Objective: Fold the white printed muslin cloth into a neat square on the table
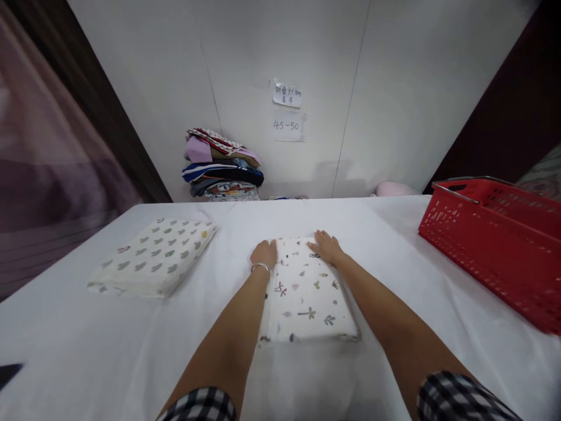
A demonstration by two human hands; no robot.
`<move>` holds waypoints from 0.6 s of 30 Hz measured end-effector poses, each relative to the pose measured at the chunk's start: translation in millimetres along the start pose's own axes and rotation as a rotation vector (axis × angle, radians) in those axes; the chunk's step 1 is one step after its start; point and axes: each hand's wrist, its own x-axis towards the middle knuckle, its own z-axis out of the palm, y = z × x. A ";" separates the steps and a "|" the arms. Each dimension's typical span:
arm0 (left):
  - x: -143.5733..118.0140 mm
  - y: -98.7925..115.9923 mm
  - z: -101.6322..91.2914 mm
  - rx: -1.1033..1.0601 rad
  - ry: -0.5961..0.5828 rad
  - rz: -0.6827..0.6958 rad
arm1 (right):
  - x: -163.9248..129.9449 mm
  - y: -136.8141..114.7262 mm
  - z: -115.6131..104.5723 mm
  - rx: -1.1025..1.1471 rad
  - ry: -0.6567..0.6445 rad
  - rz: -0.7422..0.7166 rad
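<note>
A folded white cloth (302,298) printed with small plants and palm trees lies flat on the table before me. At its far left corner, my left hand (263,254) is closed with curled fingers against the edge, the thumb side touching the fabric. My right hand (326,247) rests on the far right corner, fingers spread and flat. Farther left is another folded white cloth (160,251), with a grey mushroom-like print, apart from both hands.
A red perforated basket (486,245) with a metal handle stands at the right of the white-covered table (385,228). Behind the table's far edge rises a stack of folded fabrics (223,166). Handwritten paper signs (288,126) hang on the wall. A curtain (52,158) borders the left.
</note>
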 end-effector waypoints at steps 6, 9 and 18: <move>0.6 -0.6 2.0 0.014 0.007 0.000 | 23.9 16.3 2.0 0.040 0.004 0.017; -0.6 0.1 0.7 0.015 0.004 0.005 | 27.1 15.8 -2.6 0.048 -0.046 0.047; -3.6 1.4 -1.2 0.020 0.019 0.003 | 4.5 -23.1 8.4 -0.120 -0.015 -0.326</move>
